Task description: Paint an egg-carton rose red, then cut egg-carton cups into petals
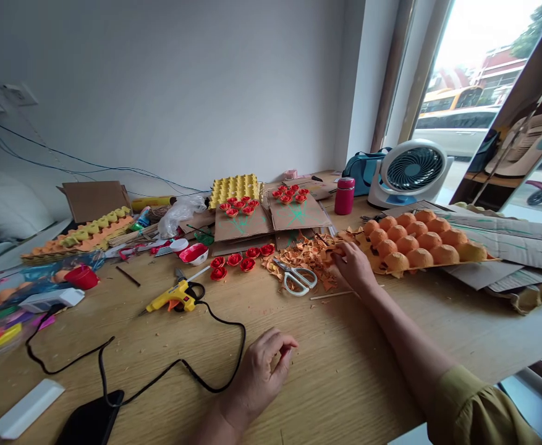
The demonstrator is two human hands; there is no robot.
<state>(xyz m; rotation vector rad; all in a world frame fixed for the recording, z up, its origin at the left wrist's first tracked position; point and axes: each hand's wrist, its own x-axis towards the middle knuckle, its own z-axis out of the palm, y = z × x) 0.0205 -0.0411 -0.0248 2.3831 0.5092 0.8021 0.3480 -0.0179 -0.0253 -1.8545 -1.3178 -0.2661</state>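
Observation:
My right hand reaches into a pile of torn orange egg-carton scraps, its fingers bent down and closed; what they grip is hidden. Just beside it lies an orange egg tray, cups upward. White-handled scissors rest on the near edge of the scraps, and a thin stick lies below. My left hand rests on the table with curled fingers, thumb and index tips close together, and nothing visible in them. Several red paper roses sit left of the scraps.
A yellow glue gun with a black cord lies left. Behind stand cardboard sheets with red flowers and green lines, a yellow egg tray, a pink flask and a fan. A black phone lies near.

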